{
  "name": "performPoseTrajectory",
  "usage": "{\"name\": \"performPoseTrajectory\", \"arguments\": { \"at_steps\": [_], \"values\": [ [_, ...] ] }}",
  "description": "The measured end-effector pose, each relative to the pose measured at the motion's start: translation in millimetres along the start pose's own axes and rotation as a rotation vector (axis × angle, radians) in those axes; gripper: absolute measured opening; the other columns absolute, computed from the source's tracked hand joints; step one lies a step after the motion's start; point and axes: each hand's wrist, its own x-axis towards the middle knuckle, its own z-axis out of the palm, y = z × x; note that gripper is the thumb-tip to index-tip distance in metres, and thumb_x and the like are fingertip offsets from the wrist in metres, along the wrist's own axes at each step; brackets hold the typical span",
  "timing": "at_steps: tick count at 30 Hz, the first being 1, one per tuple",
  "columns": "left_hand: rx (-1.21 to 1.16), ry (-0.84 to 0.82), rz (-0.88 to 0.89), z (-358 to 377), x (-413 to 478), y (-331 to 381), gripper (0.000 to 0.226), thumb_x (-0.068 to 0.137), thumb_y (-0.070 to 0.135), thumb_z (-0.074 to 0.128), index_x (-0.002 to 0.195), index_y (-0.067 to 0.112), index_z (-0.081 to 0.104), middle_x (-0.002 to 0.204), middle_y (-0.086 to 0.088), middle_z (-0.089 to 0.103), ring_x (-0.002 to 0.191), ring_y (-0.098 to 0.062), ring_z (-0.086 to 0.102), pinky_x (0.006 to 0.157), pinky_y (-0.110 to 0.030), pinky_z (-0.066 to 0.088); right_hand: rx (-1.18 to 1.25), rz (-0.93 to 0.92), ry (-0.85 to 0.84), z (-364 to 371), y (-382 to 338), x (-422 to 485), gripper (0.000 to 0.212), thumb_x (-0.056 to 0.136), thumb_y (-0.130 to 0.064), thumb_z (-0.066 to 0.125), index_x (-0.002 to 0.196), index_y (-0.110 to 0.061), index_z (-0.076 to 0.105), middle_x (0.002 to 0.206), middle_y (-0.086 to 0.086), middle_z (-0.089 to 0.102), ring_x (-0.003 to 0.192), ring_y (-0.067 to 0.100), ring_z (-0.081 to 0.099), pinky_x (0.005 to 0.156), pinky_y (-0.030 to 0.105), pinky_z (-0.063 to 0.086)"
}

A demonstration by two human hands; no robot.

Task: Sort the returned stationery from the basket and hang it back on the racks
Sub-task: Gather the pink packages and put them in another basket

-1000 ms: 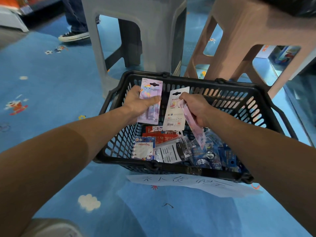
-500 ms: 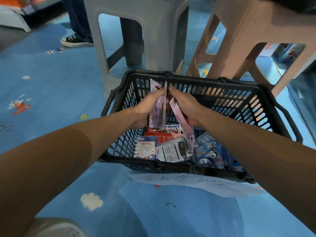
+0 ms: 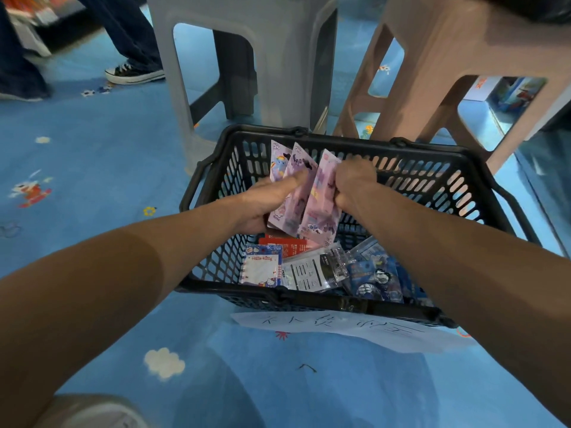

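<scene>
Head view — pink packs (image 3: 304,196) gripped between hands, above basket (image 3: 401,307).

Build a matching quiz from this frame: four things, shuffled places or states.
Things:
1. pink packs
2. notepad
3. paper sheet
4. grey stool

Places or states:
A. on the floor, by the basket's near rim
B. standing behind the basket
C. held by left hand and right hand
D. lying in the basket, near-left corner

Pairs: 1-C, 2-D, 3-A, 4-B
</scene>
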Motion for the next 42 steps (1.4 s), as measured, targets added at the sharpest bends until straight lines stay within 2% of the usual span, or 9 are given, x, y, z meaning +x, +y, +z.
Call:
{"name": "performPoseTrajectory", "arguments": {
  "at_steps": [3,7,11,15,17,24,28,34,42],
  "values": [
    [0.056,-0.045,0.022,10.1,-8.9,-0.7,0.129,0.048,0.072,0.093,0.154,0.022,0.04,0.147,-0.012,0.058,0.131,-0.036,0.058,0.106,-0.063,0.048,-0.03,0.074,0.018,0.8,4.1,1.3,0.029,0.103,0.0,0.041,0.079,-0.015,0.047,0.085,0.006,0.057,0.073,0.017,0.06,0.087,0.038,0.059],
    [0.124,-0.067,0.084,20.0,-13.1,0.1,0.048,0.08,0.023,0.087,0.122,0.006,0.069,0.117,-0.015,0.076,0.11,-0.037,0.072,0.097,-0.06,0.056,0.002,0.06,-0.007,11.8,3.5,-6.8,0.019,0.103,-0.002,0.037,0.098,-0.005,0.056,0.107,0.022,0.069,0.092,0.03,0.071,0.089,0.052,0.06],
    [0.069,-0.061,0.084,6.8,-15.9,8.6,0.071,0.075,0.017,0.091,0.135,0.003,0.058,0.12,-0.017,0.074,0.109,-0.035,0.073,0.089,-0.051,0.061,-0.159,-0.14,-0.204,0.8,-3.4,-6.0,0.025,0.098,-0.036,0.064,0.109,-0.014,0.062,0.113,0.006,0.069,0.104,0.023,0.067,0.085,0.046,0.056],
    [0.057,0.011,0.083,-4.8,-20.4,12.0,0.066,0.079,0.031,0.088,0.133,0.009,0.06,0.127,-0.013,0.071,0.107,-0.024,0.074,0.08,-0.043,0.064,-0.368,-0.104,-0.462,-18.8,-5.6,2.4,0.038,0.081,-0.012,0.083,0.114,-0.001,0.068,0.104,0.012,0.074,0.099,0.029,0.069,0.085,0.041,0.054],
    [0.003,0.079,0.067,-9.1,-17.9,12.5,0.096,0.071,0.056,0.089,0.15,0.02,0.046,0.148,-0.014,0.056,0.127,-0.033,0.063,0.097,-0.059,0.055,-0.291,-0.101,-0.371,-27.7,-5.9,8.7,0.032,0.081,-0.007,0.081,0.109,0.002,0.067,0.098,0.016,0.072,0.09,0.03,0.068,0.081,0.043,0.053],
    [-0.127,0.19,0.195,-0.6,-14.0,12.0,0.1,0.069,0.071,0.08,0.14,0.007,0.052,0.117,-0.018,0.075,0.094,-0.031,0.076,0.085,-0.056,0.061,0.398,-0.138,0.1,-32.4,-16.5,12.8,0.025,0.089,-0.019,0.078,0.094,-0.015,0.054,0.095,0.008,0.072,0.078,0.021,0.068,0.055,0.027,0.051],
    [-0.149,0.208,0.269,15.7,-11.9,17.8,0.093,0.063,0.066,0.087,0.131,0.011,0.055,0.121,-0.011,0.074,0.109,-0.032,0.072,0.091,-0.057,0.059,0.438,-0.049,-0.052,-14.2,-7.2,-3.3,0.024,0.093,-0.011,0.073,0.112,-0.012,0.059,0.108,0.01,0.074,0.097,0.024,0.074,0.075,0.036,0.064],
    [-0.213,0.183,0.353,8.9,-15.1,32.3,0.025,0.087,0.027,0.082,0.106,0.014,0.071,0.105,-0.011,0.079,0.096,-0.031,0.077,0.082,-0.052,0.062,-0.063,0.115,-0.535,-19.3,4.8,-19.9,0.019,0.092,-0.039,0.069,0.1,-0.022,0.069,0.081,-0.005,0.073,0.078,0.013,0.061,0.064,0.026,0.041],
    [-0.156,0.173,0.393,2.4,-26.5,28.2,0.02,0.087,0.009,0.08,0.098,0.006,0.063,0.067,-0.019,0.065,0.057,-0.032,0.061,0.057,-0.042,0.053,-0.315,0.1,-0.725,-1.4,8.9,-19.3,0.06,0.098,-0.069,0.041,0.086,-0.019,0.071,0.091,0.001,0.072,0.076,0.013,0.062,0.067,0.031,0.039]
  ]
}}
